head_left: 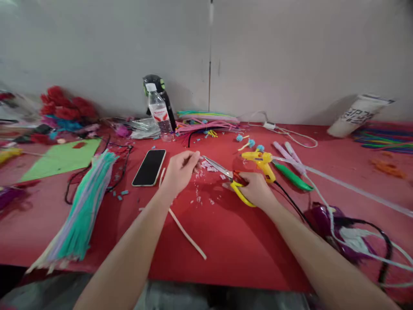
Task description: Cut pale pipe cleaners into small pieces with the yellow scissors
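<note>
My right hand (253, 187) grips yellow-handled scissors (219, 168), their blades pointing left to the fingertips of my left hand. Thumb and fingers of my left hand (182, 170) are pinched together at the scissor tips; whatever they hold is too small to make out. Under and around the blades lie short pale pink cut pieces (209, 167) and scattered fluff. A long cream pipe cleaner (185, 232) runs beneath my left wrist toward the table's front. Left of that hand lies a black-screened phone (149, 168).
A yellow glue gun (260, 159) with a cord lies just right of my right hand, near a green pen-like tool (293, 176). A bundle of teal and lilac pipe cleaners (84, 211) is at left. A water bottle (159, 114) stands at the back.
</note>
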`<act>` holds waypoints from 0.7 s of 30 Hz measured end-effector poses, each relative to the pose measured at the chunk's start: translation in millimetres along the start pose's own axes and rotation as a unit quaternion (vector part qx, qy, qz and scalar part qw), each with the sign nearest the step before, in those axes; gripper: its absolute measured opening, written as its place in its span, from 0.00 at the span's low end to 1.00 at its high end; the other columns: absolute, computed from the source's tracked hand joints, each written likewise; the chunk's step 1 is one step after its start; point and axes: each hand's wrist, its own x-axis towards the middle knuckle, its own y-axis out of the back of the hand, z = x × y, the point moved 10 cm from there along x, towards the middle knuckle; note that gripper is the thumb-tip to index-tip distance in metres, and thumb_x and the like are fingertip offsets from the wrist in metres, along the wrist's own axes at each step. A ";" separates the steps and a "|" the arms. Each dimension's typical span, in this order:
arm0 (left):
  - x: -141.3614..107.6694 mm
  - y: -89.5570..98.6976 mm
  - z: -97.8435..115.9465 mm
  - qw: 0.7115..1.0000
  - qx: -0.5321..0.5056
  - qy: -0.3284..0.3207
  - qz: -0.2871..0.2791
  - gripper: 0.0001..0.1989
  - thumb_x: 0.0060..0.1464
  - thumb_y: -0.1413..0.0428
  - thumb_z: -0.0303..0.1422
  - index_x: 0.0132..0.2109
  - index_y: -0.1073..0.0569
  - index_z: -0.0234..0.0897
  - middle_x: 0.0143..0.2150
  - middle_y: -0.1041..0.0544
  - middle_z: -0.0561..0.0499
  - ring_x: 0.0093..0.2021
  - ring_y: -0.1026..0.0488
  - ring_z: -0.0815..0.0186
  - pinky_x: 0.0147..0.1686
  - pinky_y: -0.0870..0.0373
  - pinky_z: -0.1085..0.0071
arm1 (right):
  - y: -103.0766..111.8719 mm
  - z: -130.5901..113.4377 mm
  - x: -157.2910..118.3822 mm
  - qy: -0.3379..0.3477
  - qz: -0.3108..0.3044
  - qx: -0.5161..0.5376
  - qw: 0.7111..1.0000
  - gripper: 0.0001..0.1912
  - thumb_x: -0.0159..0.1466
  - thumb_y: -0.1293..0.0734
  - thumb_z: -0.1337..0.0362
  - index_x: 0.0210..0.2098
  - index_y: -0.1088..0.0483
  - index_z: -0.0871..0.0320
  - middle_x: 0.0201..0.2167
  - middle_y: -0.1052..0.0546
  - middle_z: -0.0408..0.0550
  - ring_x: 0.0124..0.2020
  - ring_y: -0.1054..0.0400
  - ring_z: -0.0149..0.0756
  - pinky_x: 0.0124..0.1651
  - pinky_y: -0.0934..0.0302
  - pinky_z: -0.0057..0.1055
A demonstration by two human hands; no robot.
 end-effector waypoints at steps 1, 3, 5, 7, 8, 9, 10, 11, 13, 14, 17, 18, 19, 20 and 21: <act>0.0 0.3 -0.1 1.000 0.000 0.001 0.002 0.18 0.61 0.47 0.44 0.32 0.26 0.33 0.25 0.27 0.52 0.25 0.31 0.72 0.27 0.35 0.76 | 0.2 -1.6 -0.8 0.002 0.001 0.005 1.000 0.29 0.53 0.31 0.41 0.19 0.44 0.57 0.18 0.46 0.38 0.22 0.52 0.26 0.24 0.56 0.26; 0.0 0.7 0.0 1.000 -0.001 0.002 0.005 0.18 0.61 0.47 0.44 0.32 0.26 0.33 0.25 0.27 0.52 0.25 0.31 0.72 0.27 0.35 0.76 | 0.7 -4.0 -2.2 0.003 0.002 0.013 1.000 0.29 0.53 0.31 0.40 0.20 0.44 0.57 0.18 0.45 0.38 0.22 0.52 0.26 0.23 0.56 0.26; -0.2 0.8 0.9 1.000 -0.003 0.003 0.007 0.18 0.61 0.47 0.44 0.32 0.26 0.33 0.25 0.27 0.52 0.25 0.32 0.72 0.27 0.35 0.76 | 1.1 -4.7 -3.2 0.000 0.003 0.022 1.000 0.29 0.52 0.31 0.39 0.20 0.44 0.57 0.18 0.44 0.38 0.21 0.52 0.26 0.23 0.56 0.26; -0.6 0.7 2.0 1.000 -0.006 0.006 0.007 0.18 0.61 0.47 0.44 0.32 0.26 0.33 0.25 0.26 0.52 0.25 0.32 0.72 0.27 0.35 0.76 | 1.3 -4.0 -3.6 -0.006 0.004 0.030 1.000 0.29 0.51 0.30 0.40 0.20 0.45 0.57 0.18 0.45 0.38 0.22 0.52 0.26 0.23 0.56 0.26; -0.7 0.8 2.8 1.000 -0.007 0.006 0.007 0.18 0.61 0.47 0.44 0.33 0.26 0.33 0.25 0.26 0.52 0.25 0.32 0.72 0.27 0.35 0.76 | 1.2 -3.5 -3.7 -0.007 0.004 0.031 0.999 0.29 0.51 0.30 0.40 0.20 0.45 0.57 0.18 0.45 0.38 0.22 0.53 0.26 0.23 0.56 0.26; -0.8 1.0 3.8 1.000 -0.006 0.006 0.008 0.18 0.61 0.47 0.44 0.33 0.26 0.33 0.25 0.26 0.52 0.25 0.32 0.72 0.28 0.35 0.76 | 1.1 -3.3 -3.7 -0.008 0.004 0.031 0.999 0.29 0.51 0.30 0.41 0.20 0.45 0.57 0.18 0.45 0.38 0.22 0.53 0.26 0.23 0.56 0.26; -0.9 1.2 4.9 1.000 -0.004 0.004 0.007 0.18 0.61 0.47 0.43 0.32 0.26 0.33 0.26 0.26 0.52 0.25 0.32 0.72 0.28 0.35 0.76 | 0.9 -3.2 -3.7 -0.007 0.004 0.031 0.999 0.29 0.51 0.29 0.41 0.20 0.45 0.57 0.19 0.45 0.38 0.22 0.53 0.26 0.23 0.56 0.26; -1.0 1.4 5.9 1.000 -0.001 0.002 0.008 0.18 0.61 0.47 0.43 0.32 0.27 0.33 0.26 0.26 0.52 0.25 0.32 0.72 0.28 0.35 0.75 | 0.7 -3.1 -3.6 -0.007 0.003 0.031 1.000 0.29 0.51 0.29 0.41 0.20 0.45 0.57 0.19 0.45 0.38 0.22 0.53 0.26 0.23 0.56 0.26; -1.1 1.8 6.9 1.000 0.005 -0.002 0.008 0.17 0.61 0.47 0.43 0.32 0.27 0.33 0.26 0.26 0.51 0.25 0.32 0.72 0.28 0.35 0.75 | 0.0 -3.0 -3.4 -0.006 0.001 0.033 0.999 0.29 0.50 0.29 0.41 0.20 0.44 0.57 0.18 0.45 0.38 0.22 0.53 0.26 0.23 0.56 0.26; -1.1 1.9 6.9 1.000 0.006 -0.003 0.007 0.17 0.61 0.47 0.43 0.32 0.27 0.33 0.27 0.26 0.51 0.25 0.31 0.72 0.28 0.35 0.75 | -0.2 -2.8 -3.3 -0.007 0.000 0.035 0.999 0.29 0.50 0.29 0.41 0.20 0.44 0.57 0.18 0.45 0.37 0.22 0.53 0.26 0.23 0.56 0.26; -1.1 1.6 5.8 1.000 0.006 -0.003 0.006 0.17 0.61 0.47 0.43 0.32 0.27 0.33 0.27 0.26 0.51 0.26 0.32 0.72 0.28 0.35 0.75 | -0.2 -1.9 -3.1 -0.007 0.001 0.037 0.999 0.28 0.50 0.29 0.41 0.20 0.44 0.57 0.18 0.45 0.37 0.22 0.53 0.26 0.23 0.56 0.26; -1.1 1.3 5.3 1.000 0.005 -0.003 0.005 0.17 0.61 0.47 0.43 0.32 0.27 0.33 0.27 0.26 0.51 0.26 0.32 0.72 0.28 0.35 0.75 | -0.2 -1.6 -3.1 -0.007 0.002 0.036 0.999 0.28 0.50 0.29 0.41 0.20 0.44 0.57 0.18 0.45 0.38 0.22 0.53 0.26 0.23 0.55 0.26; -1.1 1.1 4.9 1.000 0.003 -0.002 0.004 0.17 0.61 0.47 0.43 0.33 0.27 0.33 0.27 0.26 0.51 0.25 0.32 0.72 0.28 0.35 0.75 | -0.3 -1.5 -3.1 -0.006 0.001 0.035 0.999 0.28 0.50 0.29 0.41 0.20 0.45 0.57 0.18 0.45 0.38 0.22 0.53 0.26 0.23 0.55 0.26; -1.2 1.0 4.5 1.000 0.001 -0.001 0.004 0.17 0.61 0.47 0.43 0.33 0.27 0.33 0.27 0.26 0.51 0.25 0.32 0.72 0.28 0.35 0.75 | -0.4 -1.4 -3.2 -0.006 0.001 0.035 0.999 0.28 0.51 0.29 0.42 0.20 0.45 0.57 0.18 0.45 0.38 0.22 0.53 0.26 0.23 0.55 0.26; -1.2 0.9 4.4 1.000 0.000 0.001 0.004 0.17 0.61 0.47 0.43 0.33 0.27 0.33 0.27 0.26 0.51 0.25 0.32 0.72 0.28 0.35 0.75 | -0.4 -1.4 -3.2 -0.007 0.000 0.033 0.999 0.28 0.51 0.29 0.42 0.20 0.45 0.57 0.18 0.45 0.38 0.22 0.53 0.26 0.23 0.55 0.26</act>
